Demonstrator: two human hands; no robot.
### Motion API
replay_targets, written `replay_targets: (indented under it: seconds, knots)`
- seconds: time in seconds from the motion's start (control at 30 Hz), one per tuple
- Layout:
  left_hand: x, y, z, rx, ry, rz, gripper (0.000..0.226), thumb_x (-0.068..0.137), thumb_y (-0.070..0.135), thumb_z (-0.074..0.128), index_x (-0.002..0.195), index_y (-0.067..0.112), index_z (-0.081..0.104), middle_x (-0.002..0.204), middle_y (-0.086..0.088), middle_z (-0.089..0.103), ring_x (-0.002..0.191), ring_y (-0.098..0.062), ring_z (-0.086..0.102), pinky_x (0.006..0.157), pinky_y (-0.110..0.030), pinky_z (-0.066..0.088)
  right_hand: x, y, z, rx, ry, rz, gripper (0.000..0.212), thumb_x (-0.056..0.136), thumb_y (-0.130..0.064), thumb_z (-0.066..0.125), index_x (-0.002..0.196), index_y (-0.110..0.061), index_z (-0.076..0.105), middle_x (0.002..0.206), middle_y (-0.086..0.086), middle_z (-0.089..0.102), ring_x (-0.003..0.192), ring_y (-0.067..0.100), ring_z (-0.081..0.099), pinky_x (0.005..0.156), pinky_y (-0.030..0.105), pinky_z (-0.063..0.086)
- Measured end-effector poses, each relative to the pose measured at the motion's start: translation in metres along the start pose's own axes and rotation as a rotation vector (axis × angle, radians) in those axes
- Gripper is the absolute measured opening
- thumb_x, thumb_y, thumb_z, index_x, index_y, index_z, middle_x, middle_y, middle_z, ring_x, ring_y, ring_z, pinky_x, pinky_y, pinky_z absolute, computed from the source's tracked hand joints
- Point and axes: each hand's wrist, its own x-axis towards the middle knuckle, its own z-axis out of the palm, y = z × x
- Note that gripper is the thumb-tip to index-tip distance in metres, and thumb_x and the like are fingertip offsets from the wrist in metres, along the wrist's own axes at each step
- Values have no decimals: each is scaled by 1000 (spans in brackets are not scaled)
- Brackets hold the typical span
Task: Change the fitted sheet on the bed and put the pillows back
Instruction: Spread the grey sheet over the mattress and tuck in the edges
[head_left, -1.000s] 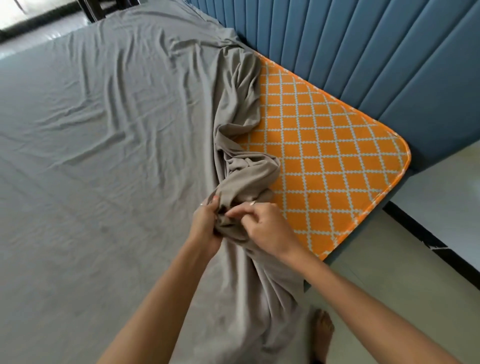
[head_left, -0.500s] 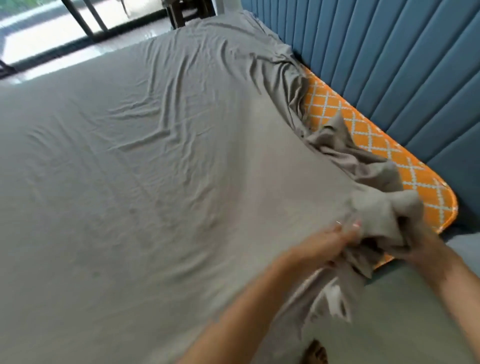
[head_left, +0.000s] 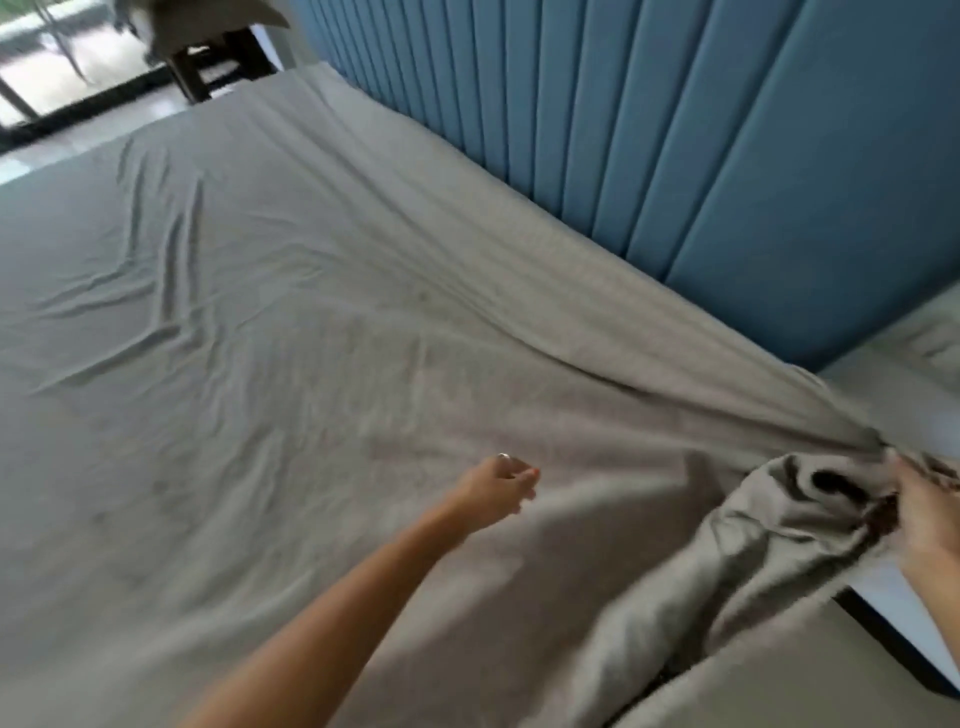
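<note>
While the frame is motion-blurred, the layout still reads: grey fitted sheet covers the whole visible top of the bed, creased at the left and middle, pulled into long taut folds that run along the blue padded headboard toward the lower right. Right hand sits at the right edge of frame, fingers curled into the bunched corner of the sheet, grip closed on that fabric; the bunch hangs off the bed corner and drapes down toward the floor. Dark shadowed gaps show inside the gathered cloth beside the fingers. Left hand is over the sheet mid-bed, well apart from the right hand, forearm reaching in from the bottom of frame; fingers loosely curled, nothing held, grip slack; cannot tell if it touches the sheet or hovers just above. Ring visible on one finger of that hand. Pale surface with a dark lower edge lies to the right, beyond the bed corner, below the headboard end. Top left: bright window and a dark-legged piece of furniture past the far side of the bed, too blurred to identify.
</note>
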Motion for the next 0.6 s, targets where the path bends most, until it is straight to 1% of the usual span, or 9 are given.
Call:
replay_targets:
  seconds: [0.03,0.07,0.13,0.17,0.23,0.33,0.43,0.5,0.6]
  knots:
    - [2,-1,0,40,19,0,31,101,27,46,116,6,63,114,-12,67,96,-24,64,82,-27,52,-5,0,0,-93,-5,80,25,74,-39,68,93,-22,65,86,10,66,70,30,61,68,37,51]
    - [3,-1,0,75,32,-8,31,101,26,47,119,6,63,119,-12,65,107,-25,61,92,-30,49,12,14,2,-112,-22,71,33,73,-39,70,99,-20,65,96,15,68,79,34,64,74,40,51]
    - [4,-1,-5,128,54,-29,34,101,26,46,128,8,58,127,-9,61,116,-24,57,96,-27,43,-4,7,5,-254,22,82,51,66,-43,71,110,-18,62,109,20,66,97,37,63,84,43,48]
    - [6,-3,-8,143,74,-40,36,101,28,46,131,10,55,130,-8,58,119,-22,55,96,-25,41,-11,2,10,-306,14,34,52,69,-39,72,113,-15,61,114,22,63,104,39,61,89,46,46]
    - [10,-12,-15,162,136,-61,41,101,31,46,136,11,49,137,-8,53,124,-22,51,100,-25,39,-31,-14,23,-435,-41,-61,40,80,-23,71,117,-9,60,122,26,57,112,42,54,95,50,42]
    - [16,-33,-30,311,171,-119,49,100,33,47,142,10,40,146,-10,42,131,-23,44,105,-26,32,-45,-32,58,-554,-131,-268,33,84,-11,68,115,-4,61,120,28,54,112,44,50,96,48,40]
    - [25,-55,-51,430,179,-185,59,98,39,49,148,14,31,153,-9,30,136,-26,38,112,-38,33,-62,-60,103,-651,-230,-485,34,82,-8,68,115,-4,60,120,24,52,113,42,48,96,48,37]
    - [31,-66,-67,482,210,-204,67,96,41,51,151,16,23,158,-6,19,142,-27,27,114,-45,29,-68,-84,134,-727,-306,-552,39,85,-11,67,122,-4,56,126,20,48,114,42,47,95,48,39]
    - [39,-77,-88,549,250,-213,80,94,45,54,154,21,7,162,-3,3,148,-28,10,115,-48,22,-68,-119,178,-895,-363,-618,52,89,-24,64,134,-7,45,135,18,46,118,40,48,93,46,42]
